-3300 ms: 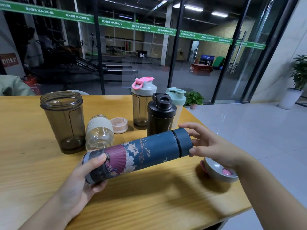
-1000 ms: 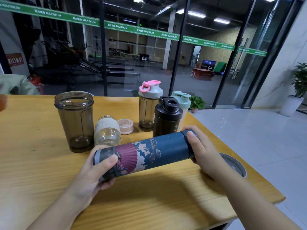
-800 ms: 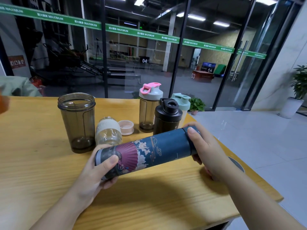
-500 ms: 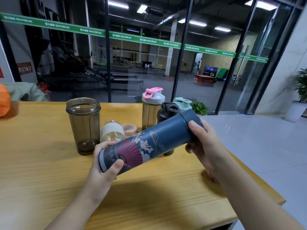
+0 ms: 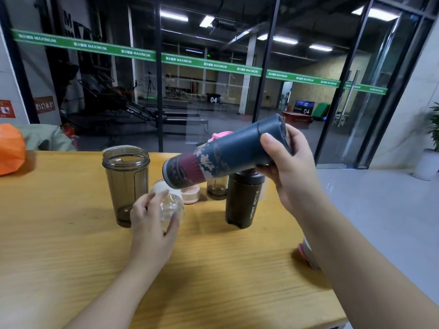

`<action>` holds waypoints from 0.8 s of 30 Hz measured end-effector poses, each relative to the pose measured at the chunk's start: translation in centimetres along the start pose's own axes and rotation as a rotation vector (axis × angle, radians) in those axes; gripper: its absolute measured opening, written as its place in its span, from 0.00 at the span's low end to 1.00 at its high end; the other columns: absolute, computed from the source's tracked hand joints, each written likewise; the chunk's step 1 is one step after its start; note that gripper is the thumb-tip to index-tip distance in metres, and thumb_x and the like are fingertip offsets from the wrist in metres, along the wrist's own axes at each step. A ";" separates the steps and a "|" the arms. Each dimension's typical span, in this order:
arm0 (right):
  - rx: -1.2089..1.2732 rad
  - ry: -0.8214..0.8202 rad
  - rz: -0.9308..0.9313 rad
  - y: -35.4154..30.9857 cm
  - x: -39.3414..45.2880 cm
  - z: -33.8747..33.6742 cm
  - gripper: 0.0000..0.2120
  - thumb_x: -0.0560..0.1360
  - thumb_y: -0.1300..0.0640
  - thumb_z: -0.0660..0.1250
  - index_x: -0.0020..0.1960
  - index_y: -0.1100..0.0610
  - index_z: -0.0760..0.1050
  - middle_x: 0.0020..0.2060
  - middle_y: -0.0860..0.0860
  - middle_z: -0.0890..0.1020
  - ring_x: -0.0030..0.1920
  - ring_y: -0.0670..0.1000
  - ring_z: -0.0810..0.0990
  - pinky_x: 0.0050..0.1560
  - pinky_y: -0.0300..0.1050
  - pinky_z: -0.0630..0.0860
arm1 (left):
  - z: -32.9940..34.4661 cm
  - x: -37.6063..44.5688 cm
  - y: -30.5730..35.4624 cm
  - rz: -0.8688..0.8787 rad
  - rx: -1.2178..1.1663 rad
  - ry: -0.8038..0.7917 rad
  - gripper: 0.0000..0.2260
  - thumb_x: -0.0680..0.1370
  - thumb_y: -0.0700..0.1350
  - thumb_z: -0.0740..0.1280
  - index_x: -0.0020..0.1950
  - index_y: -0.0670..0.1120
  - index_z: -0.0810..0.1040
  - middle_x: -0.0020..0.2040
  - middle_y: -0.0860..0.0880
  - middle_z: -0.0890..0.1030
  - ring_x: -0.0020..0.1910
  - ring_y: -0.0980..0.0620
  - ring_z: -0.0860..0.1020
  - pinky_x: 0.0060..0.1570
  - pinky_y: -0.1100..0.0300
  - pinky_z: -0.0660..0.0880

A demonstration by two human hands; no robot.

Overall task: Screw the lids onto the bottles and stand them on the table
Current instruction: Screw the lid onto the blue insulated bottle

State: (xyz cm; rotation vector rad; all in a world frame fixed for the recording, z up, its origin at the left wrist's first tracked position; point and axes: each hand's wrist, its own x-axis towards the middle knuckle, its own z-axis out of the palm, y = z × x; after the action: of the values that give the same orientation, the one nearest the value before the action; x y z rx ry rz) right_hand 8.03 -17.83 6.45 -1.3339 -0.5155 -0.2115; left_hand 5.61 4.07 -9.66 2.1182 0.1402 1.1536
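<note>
My right hand (image 5: 291,169) grips the dark blue patterned flask (image 5: 223,155) at its lidded end and holds it tilted in the air above the table, base pointing down-left. My left hand (image 5: 152,224) is lower, its fingers and thumb curled round the small clear bottle (image 5: 169,206), which stands on the table without a lid. A small pink lid (image 5: 190,194) lies just behind that bottle. A tall smoky cup (image 5: 126,186) stands open at the left. The black sport bottle (image 5: 244,200) stands capped under the flask.
A pink-lidded shaker (image 5: 217,136) stands behind the flask, mostly hidden. A grey and pink lid (image 5: 306,252) lies at the wooden table's (image 5: 213,281) right edge beside my right forearm. An orange object (image 5: 10,148) sits far left. Glass walls are behind.
My left hand let go of the flask's base and dropped to the small clear bottle. My right hand alone lifted the flask higher and further back.
</note>
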 end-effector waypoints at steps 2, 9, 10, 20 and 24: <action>-0.122 -0.034 -0.053 0.0 0.6 1.0 0.24 0.72 0.56 0.72 0.64 0.50 0.66 0.57 0.48 0.74 0.57 0.51 0.77 0.47 0.44 0.81 | 0.9 0.2 -0.8 0.103 0.214 -0.032 0.25 0.70 0.45 0.74 0.65 0.51 0.71 0.63 0.38 0.67 0.62 0.38 0.66 0.59 0.37 0.70; -0.422 -0.143 -0.195 1.3 5.4 5.8 0.33 0.69 0.56 0.76 0.67 0.53 0.63 0.57 0.46 0.72 0.57 0.45 0.74 0.54 0.40 0.78 | 2.2 0.2 -2.2 0.163 0.400 -0.173 0.35 0.57 0.48 0.82 0.60 0.56 0.71 0.65 0.41 0.66 0.60 0.37 0.65 0.44 0.39 0.76; -0.440 -0.152 -0.197 1.7 6.3 6.5 0.33 0.69 0.55 0.76 0.67 0.53 0.63 0.57 0.47 0.72 0.57 0.46 0.74 0.55 0.39 0.77 | 2.3 0.3 -2.3 0.166 0.400 -0.177 0.35 0.57 0.48 0.83 0.59 0.56 0.71 0.65 0.41 0.66 0.60 0.37 0.65 0.44 0.40 0.76; -0.539 -0.210 -0.147 6.1 12.5 11.4 0.35 0.68 0.53 0.77 0.68 0.57 0.63 0.56 0.48 0.71 0.56 0.48 0.72 0.54 0.41 0.71 | 2.6 0.6 -2.7 0.084 0.449 -0.132 0.34 0.54 0.42 0.83 0.55 0.51 0.71 0.59 0.37 0.71 0.58 0.36 0.65 0.40 0.40 0.77; -0.526 -0.227 -0.068 7.9 13.7 12.2 0.35 0.68 0.54 0.77 0.69 0.57 0.62 0.55 0.48 0.70 0.55 0.48 0.71 0.53 0.43 0.73 | 2.6 0.6 -2.8 0.035 0.441 -0.130 0.29 0.56 0.40 0.82 0.53 0.47 0.77 0.59 0.37 0.71 0.59 0.35 0.66 0.43 0.39 0.77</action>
State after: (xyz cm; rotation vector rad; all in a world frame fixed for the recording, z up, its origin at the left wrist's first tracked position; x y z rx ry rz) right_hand 20.51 -2.23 7.84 -1.8676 -0.7292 -0.2648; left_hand 8.58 5.03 -11.94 2.5833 0.3237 1.0731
